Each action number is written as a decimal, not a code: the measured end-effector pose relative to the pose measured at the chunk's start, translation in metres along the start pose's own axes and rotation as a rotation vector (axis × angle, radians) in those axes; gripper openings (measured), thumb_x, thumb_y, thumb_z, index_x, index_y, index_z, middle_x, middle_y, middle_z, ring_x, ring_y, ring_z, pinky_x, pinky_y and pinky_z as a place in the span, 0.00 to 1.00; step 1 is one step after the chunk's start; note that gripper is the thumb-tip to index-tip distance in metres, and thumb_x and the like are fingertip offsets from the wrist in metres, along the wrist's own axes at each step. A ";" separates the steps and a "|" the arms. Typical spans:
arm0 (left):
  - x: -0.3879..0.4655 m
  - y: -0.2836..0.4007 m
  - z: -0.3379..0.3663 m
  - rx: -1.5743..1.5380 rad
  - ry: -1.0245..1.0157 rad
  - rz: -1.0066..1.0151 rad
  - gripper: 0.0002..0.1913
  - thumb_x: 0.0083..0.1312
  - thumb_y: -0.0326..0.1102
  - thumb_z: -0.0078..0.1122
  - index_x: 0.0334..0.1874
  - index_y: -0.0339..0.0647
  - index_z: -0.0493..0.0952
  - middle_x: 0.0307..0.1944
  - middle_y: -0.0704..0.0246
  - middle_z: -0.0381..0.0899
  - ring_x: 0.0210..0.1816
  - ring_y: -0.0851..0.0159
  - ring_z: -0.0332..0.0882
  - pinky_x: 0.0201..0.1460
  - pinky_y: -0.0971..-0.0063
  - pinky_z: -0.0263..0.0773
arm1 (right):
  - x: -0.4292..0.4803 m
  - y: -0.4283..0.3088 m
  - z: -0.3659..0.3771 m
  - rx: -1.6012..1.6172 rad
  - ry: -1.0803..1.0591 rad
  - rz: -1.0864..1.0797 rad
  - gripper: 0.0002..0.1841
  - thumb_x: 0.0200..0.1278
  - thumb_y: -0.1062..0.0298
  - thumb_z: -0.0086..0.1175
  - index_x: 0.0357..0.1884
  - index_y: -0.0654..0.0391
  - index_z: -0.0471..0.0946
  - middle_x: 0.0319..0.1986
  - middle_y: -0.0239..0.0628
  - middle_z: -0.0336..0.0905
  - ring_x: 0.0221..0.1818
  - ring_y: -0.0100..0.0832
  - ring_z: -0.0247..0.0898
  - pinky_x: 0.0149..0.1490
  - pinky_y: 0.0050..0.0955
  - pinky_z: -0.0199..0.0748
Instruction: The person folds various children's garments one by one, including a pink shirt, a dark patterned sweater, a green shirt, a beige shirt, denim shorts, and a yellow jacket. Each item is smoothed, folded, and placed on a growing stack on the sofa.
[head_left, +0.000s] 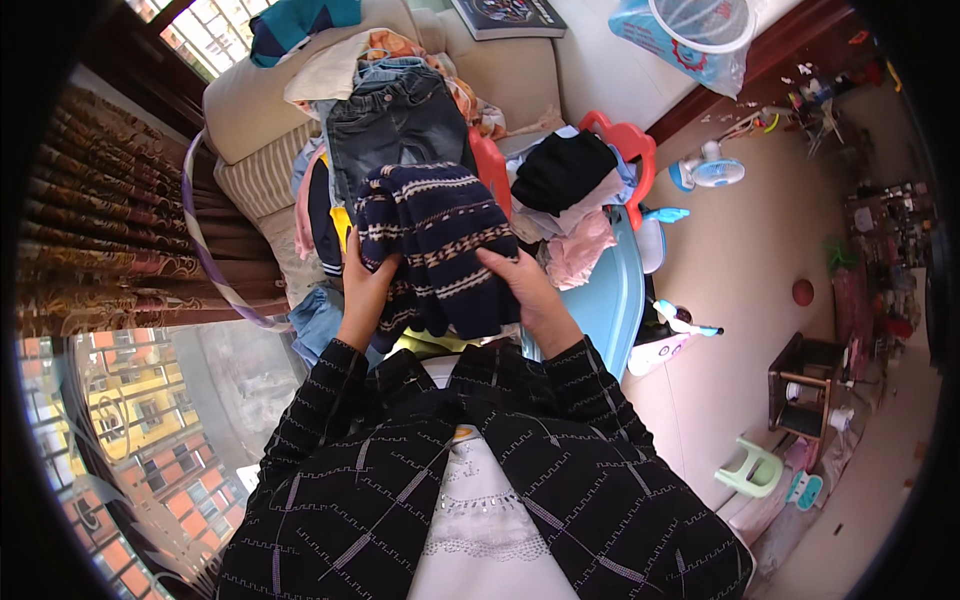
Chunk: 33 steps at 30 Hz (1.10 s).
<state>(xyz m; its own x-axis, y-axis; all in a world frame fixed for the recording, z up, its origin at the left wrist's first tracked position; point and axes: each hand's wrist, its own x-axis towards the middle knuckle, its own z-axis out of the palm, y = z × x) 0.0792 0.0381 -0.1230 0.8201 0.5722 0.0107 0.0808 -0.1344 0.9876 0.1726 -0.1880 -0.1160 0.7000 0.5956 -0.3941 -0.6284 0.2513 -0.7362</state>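
A navy knitted garment with cream and tan patterned bands (442, 240) is folded in front of me, gripped at both sides. My left hand (367, 285) holds its left edge, the thumb lying on the front. On the right edge, my right hand (534, 292) has its thumb on top; the fingers beneath are hidden. Dark grey jeans (397, 112) lie just beyond the garment. A folded black garment (566, 169) and a pale pink one (581, 251) rest in a pile to the right. Light blue denim cloth (319, 319) is beside my left wrist.
A beige sofa (255, 112) bears more clothes. Red chair parts (637, 150) and a light blue plastic surface (600, 307) stand at the right. A purple and white hoop (202, 247) leans at the left by the curtain (112, 247). A small fan (709, 171) is on the floor.
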 end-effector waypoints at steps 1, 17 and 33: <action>-0.003 -0.001 0.001 0.030 0.028 -0.067 0.39 0.57 0.30 0.67 0.70 0.31 0.60 0.58 0.57 0.74 0.56 0.62 0.74 0.61 0.72 0.67 | 0.002 0.008 0.000 -0.153 -0.033 -0.130 0.26 0.63 0.68 0.64 0.62 0.61 0.70 0.51 0.34 0.79 0.51 0.27 0.75 0.57 0.27 0.73; -0.040 -0.013 0.061 -0.845 -0.081 -0.689 0.31 0.71 0.39 0.53 0.76 0.47 0.55 0.65 0.63 0.69 0.61 0.65 0.72 0.60 0.70 0.71 | -0.030 0.044 -0.002 -0.713 0.177 -0.195 0.23 0.59 0.70 0.67 0.55 0.64 0.76 0.49 0.37 0.81 0.49 0.29 0.76 0.57 0.28 0.71; -0.117 -0.098 0.036 -0.843 0.249 -0.725 0.41 0.57 0.25 0.66 0.74 0.42 0.57 0.59 0.65 0.74 0.57 0.68 0.73 0.61 0.74 0.69 | 0.014 0.114 -0.016 -1.396 -0.305 -0.061 0.22 0.60 0.57 0.64 0.50 0.64 0.79 0.41 0.54 0.83 0.46 0.51 0.81 0.49 0.40 0.76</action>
<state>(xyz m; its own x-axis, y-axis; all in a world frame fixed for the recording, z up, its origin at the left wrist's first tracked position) -0.0039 -0.0451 -0.2266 0.5925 0.4512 -0.6674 0.0063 0.8258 0.5639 0.1161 -0.1630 -0.2146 0.5018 0.7939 -0.3432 0.3672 -0.5548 -0.7466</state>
